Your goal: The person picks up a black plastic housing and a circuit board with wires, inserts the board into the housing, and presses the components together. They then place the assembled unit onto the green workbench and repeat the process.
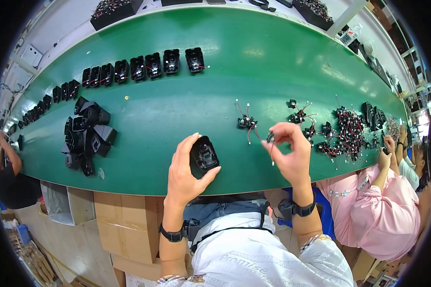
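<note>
My left hand [185, 170] is wrapped round the side of a black plastic housing [206, 154], its open top facing up on the green table. Some molded parts show inside the housing. Raised over the table to its right, my right hand [292, 146] pinches a small black wired part [271, 137] between thumb and fingertips; thin red and dark leads hang from it. Just beyond, a similar wired part [247, 123] with white connector ends lies on the table. A few more wired parts [299, 116] sit right of that one.
Along the far left side runs a row of black housings [153, 65]. A heap of black housings [88, 134] lies at left. At right is a pile of wired parts [350, 131] beside black ring-like pieces [372, 116]. Co-workers sit at both sides; one wears pink [368, 210]. Cardboard boxes [124, 222] stand below the edge.
</note>
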